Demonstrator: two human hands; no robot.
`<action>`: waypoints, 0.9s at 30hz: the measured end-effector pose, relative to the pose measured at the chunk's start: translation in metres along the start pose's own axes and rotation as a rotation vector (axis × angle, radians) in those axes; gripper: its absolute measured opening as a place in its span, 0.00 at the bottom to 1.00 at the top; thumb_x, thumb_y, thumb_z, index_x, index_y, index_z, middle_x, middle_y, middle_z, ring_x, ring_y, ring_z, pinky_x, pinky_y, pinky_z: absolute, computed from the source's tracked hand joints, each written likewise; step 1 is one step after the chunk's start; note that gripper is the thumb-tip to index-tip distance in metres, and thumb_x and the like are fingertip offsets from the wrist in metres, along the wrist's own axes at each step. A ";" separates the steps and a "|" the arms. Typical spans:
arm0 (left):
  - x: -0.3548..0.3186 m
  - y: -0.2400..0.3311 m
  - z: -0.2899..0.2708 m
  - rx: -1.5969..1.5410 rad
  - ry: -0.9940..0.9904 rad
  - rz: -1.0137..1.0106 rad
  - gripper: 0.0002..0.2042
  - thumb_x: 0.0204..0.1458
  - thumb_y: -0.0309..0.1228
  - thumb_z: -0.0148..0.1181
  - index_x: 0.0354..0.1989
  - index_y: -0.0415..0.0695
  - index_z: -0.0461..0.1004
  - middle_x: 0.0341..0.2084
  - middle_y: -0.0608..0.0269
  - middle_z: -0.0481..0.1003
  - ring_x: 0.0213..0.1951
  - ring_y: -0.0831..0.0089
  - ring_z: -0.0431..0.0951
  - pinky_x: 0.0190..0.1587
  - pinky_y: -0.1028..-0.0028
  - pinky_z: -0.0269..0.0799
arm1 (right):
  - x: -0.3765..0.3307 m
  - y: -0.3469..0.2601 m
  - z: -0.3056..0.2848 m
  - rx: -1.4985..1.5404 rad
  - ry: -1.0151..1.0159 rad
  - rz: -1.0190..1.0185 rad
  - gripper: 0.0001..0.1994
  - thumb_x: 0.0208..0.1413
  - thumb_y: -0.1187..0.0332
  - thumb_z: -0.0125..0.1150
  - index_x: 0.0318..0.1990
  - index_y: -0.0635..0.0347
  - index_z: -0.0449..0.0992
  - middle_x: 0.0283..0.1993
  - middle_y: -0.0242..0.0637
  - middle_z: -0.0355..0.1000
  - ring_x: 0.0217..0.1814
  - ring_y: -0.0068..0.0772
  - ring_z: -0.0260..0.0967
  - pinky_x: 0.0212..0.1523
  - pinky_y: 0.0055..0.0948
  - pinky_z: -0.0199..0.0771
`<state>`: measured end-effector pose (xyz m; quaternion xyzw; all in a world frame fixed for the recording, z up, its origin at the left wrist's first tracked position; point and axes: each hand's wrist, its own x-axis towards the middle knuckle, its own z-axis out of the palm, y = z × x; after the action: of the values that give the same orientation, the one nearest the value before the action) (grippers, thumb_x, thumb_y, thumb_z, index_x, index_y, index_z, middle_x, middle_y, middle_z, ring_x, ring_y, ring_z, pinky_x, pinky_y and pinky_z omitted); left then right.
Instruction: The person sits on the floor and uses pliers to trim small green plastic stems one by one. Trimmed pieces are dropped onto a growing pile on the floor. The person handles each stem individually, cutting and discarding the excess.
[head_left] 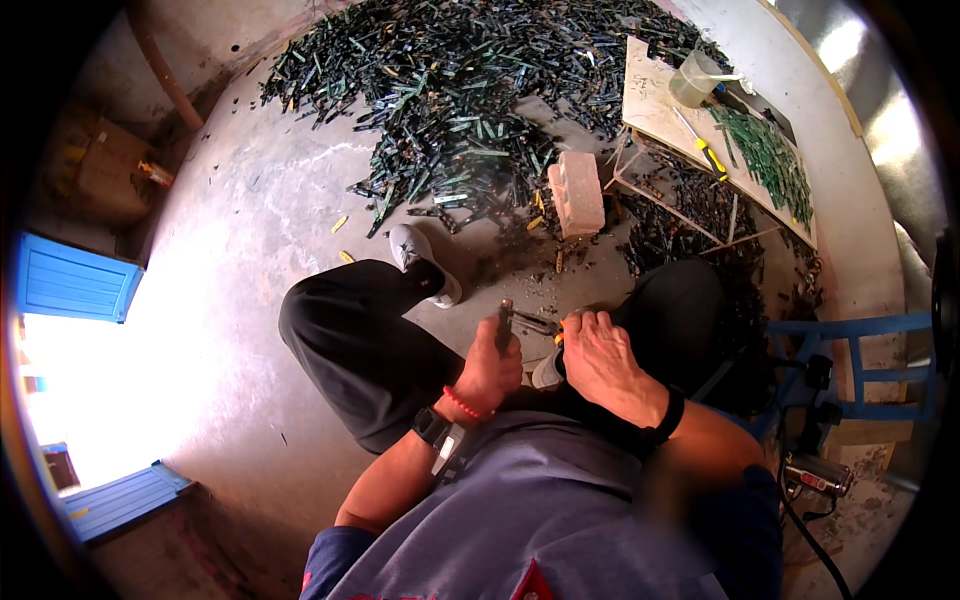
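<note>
My left hand (490,367) is closed around a dark narrow strip (504,328) that stands up past the thumb. A red bead bracelet and a watch are on that wrist. Close by on the right, my right hand (603,362) is closed on an orange-handled tool (559,338). A dark metal part (535,322) reaches from it toward the strip; whether it touches the strip, and the tool's exact kind, I cannot tell. Both hands are over my lap, between my bent knees.
A big heap of dark and green strips (450,110) covers the far floor. A pale brick block (577,195) stands before it. At right, a low board (655,105) bears a plastic cup (692,80), a yellow-black screwdriver (712,160) and green strips (765,160). A blue chair (870,325) is beside me.
</note>
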<state>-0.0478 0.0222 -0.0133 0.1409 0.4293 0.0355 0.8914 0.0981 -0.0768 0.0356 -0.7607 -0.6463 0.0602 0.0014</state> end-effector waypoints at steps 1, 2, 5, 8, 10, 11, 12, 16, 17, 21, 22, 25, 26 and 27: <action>0.000 0.000 0.000 0.002 -0.003 0.000 0.25 0.52 0.57 0.37 0.15 0.49 0.55 0.07 0.74 0.47 0.09 0.79 0.44 0.13 0.78 0.41 | 0.000 0.000 -0.001 0.001 -0.006 -0.002 0.09 0.45 0.73 0.52 0.35 0.67 0.68 0.32 0.43 0.67 0.36 0.41 0.67 0.32 0.35 0.71; 0.000 0.000 0.000 0.004 -0.006 0.000 0.25 0.52 0.57 0.37 0.15 0.49 0.55 0.07 0.74 0.47 0.09 0.79 0.44 0.13 0.78 0.41 | 0.001 0.000 -0.002 0.001 -0.012 -0.004 0.09 0.45 0.72 0.52 0.34 0.67 0.68 0.32 0.43 0.67 0.36 0.41 0.67 0.32 0.35 0.71; 0.002 -0.003 0.000 0.004 0.001 0.003 0.25 0.52 0.57 0.36 0.15 0.49 0.54 0.07 0.74 0.48 0.09 0.79 0.44 0.13 0.77 0.41 | 0.003 -0.001 -0.003 -0.108 0.034 -0.049 0.08 0.46 0.71 0.53 0.34 0.66 0.68 0.31 0.43 0.67 0.36 0.39 0.66 0.30 0.34 0.70; 0.001 -0.003 0.000 0.019 -0.002 0.018 0.25 0.52 0.57 0.37 0.15 0.49 0.55 0.07 0.73 0.48 0.09 0.79 0.45 0.13 0.77 0.41 | 0.006 0.000 -0.008 -0.223 0.026 -0.089 0.08 0.46 0.69 0.53 0.33 0.64 0.68 0.31 0.41 0.67 0.35 0.37 0.65 0.29 0.31 0.68; 0.004 -0.006 -0.004 0.031 -0.002 0.021 0.25 0.52 0.57 0.37 0.15 0.49 0.55 0.07 0.73 0.48 0.09 0.79 0.45 0.13 0.77 0.41 | 0.006 0.000 -0.010 -0.306 0.019 -0.115 0.08 0.45 0.69 0.53 0.33 0.63 0.68 0.30 0.39 0.67 0.35 0.34 0.64 0.28 0.29 0.67; 0.004 -0.008 -0.005 0.036 -0.002 0.021 0.25 0.52 0.57 0.37 0.15 0.49 0.55 0.07 0.73 0.48 0.09 0.79 0.45 0.13 0.77 0.41 | 0.006 0.001 -0.011 -0.347 0.014 -0.128 0.08 0.45 0.68 0.53 0.32 0.62 0.69 0.29 0.38 0.66 0.34 0.33 0.64 0.28 0.28 0.67; 0.003 -0.010 -0.004 0.048 -0.002 0.005 0.25 0.52 0.57 0.37 0.15 0.49 0.55 0.07 0.73 0.48 0.10 0.79 0.45 0.13 0.77 0.41 | 0.005 0.001 -0.013 -0.392 0.012 -0.142 0.09 0.45 0.68 0.53 0.32 0.62 0.69 0.29 0.37 0.66 0.34 0.32 0.64 0.28 0.27 0.67; -0.001 -0.011 0.000 0.066 -0.006 -0.047 0.24 0.53 0.56 0.37 0.16 0.49 0.56 0.08 0.73 0.49 0.10 0.79 0.45 0.13 0.78 0.41 | 0.005 0.001 -0.018 -0.503 -0.021 -0.173 0.09 0.44 0.66 0.53 0.32 0.60 0.69 0.27 0.34 0.66 0.34 0.30 0.63 0.29 0.27 0.66; -0.002 -0.010 0.000 0.065 -0.006 -0.054 0.24 0.53 0.56 0.37 0.16 0.49 0.56 0.08 0.73 0.49 0.10 0.79 0.45 0.13 0.78 0.41 | 0.006 0.002 -0.018 -0.513 -0.032 -0.176 0.09 0.44 0.66 0.53 0.32 0.60 0.70 0.27 0.34 0.66 0.34 0.30 0.63 0.29 0.27 0.66; -0.002 -0.009 0.001 0.077 -0.012 -0.065 0.24 0.53 0.55 0.36 0.16 0.49 0.56 0.08 0.73 0.48 0.10 0.79 0.45 0.13 0.78 0.40 | 0.009 0.006 -0.017 -0.576 -0.025 -0.193 0.11 0.42 0.64 0.55 0.33 0.60 0.72 0.28 0.35 0.67 0.35 0.32 0.64 0.29 0.29 0.62; 0.000 -0.010 -0.001 0.080 -0.024 -0.069 0.24 0.54 0.55 0.36 0.16 0.49 0.56 0.08 0.73 0.48 0.10 0.80 0.44 0.13 0.78 0.40 | 0.010 0.008 -0.016 -0.577 -0.028 -0.194 0.12 0.42 0.64 0.55 0.33 0.60 0.72 0.28 0.35 0.67 0.36 0.33 0.63 0.30 0.29 0.62; -0.001 -0.010 0.005 0.110 -0.026 -0.077 0.23 0.54 0.54 0.36 0.16 0.49 0.56 0.08 0.74 0.48 0.10 0.80 0.44 0.13 0.78 0.40 | 0.010 0.014 -0.017 -0.617 -0.020 -0.204 0.12 0.42 0.64 0.55 0.34 0.61 0.72 0.29 0.35 0.67 0.36 0.33 0.63 0.35 0.31 0.61; -0.001 -0.010 0.007 0.124 -0.020 -0.076 0.23 0.54 0.54 0.35 0.16 0.49 0.56 0.08 0.74 0.48 0.10 0.80 0.44 0.13 0.78 0.40 | 0.010 0.015 -0.018 -0.636 -0.011 -0.210 0.12 0.42 0.64 0.55 0.34 0.61 0.72 0.29 0.35 0.66 0.36 0.33 0.63 0.37 0.31 0.60; -0.001 -0.011 0.007 0.152 -0.016 -0.063 0.23 0.54 0.54 0.35 0.16 0.49 0.56 0.08 0.74 0.48 0.10 0.80 0.44 0.13 0.78 0.40 | 0.011 0.016 -0.019 -0.626 -0.032 -0.214 0.13 0.42 0.65 0.54 0.35 0.61 0.72 0.29 0.34 0.66 0.36 0.32 0.62 0.39 0.31 0.59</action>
<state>-0.0430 0.0103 -0.0114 0.1946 0.4278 -0.0265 0.8823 0.1177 -0.0672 0.0519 -0.6508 -0.7097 -0.1297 -0.2364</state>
